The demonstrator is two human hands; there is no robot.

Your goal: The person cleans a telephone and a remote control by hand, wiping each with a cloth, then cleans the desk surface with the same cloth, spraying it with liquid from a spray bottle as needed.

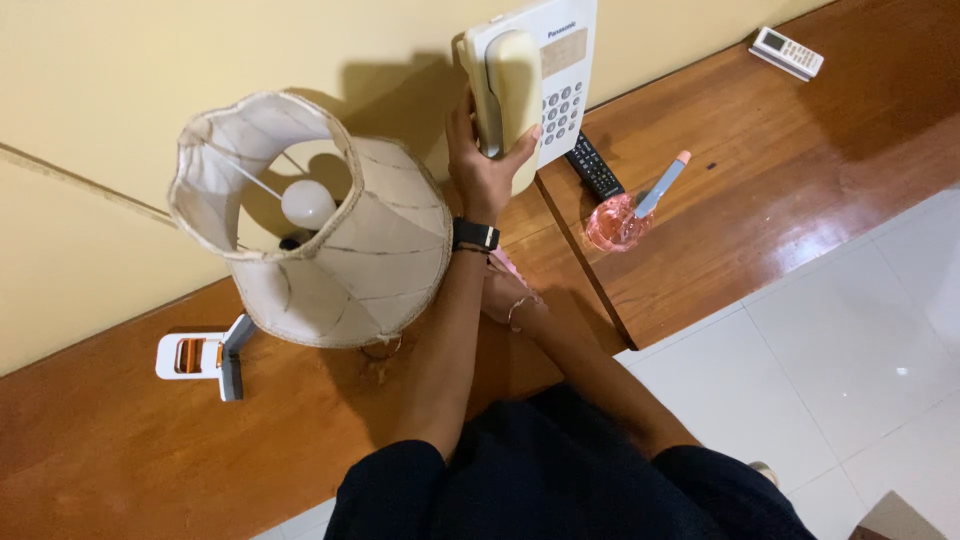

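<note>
Telephone, cream-white with a corded-style handset on its left half, sits lifted off the worktop at about 12 o'clock from your body, tilted up against the yellow wall. Your left hand grips it from below, fingers clenched around the handset side and thumb on the far edge; a black watch bands that wrist. Your right hand lies lower, just under the left forearm, pressed on something pink on the wood; whether those fingers are closed you cannot tell, since the forearm covers them.

At 10 o'clock stands a lamp with a cream shade, its bulb showing through the open top. At 9 o'clock lies a small white folding stand. At 1 o'clock, near the telephone, rest a black remote and a pink glass dish with a pen leaning in it. A white remote lies well apart at 2 o'clock.
</note>
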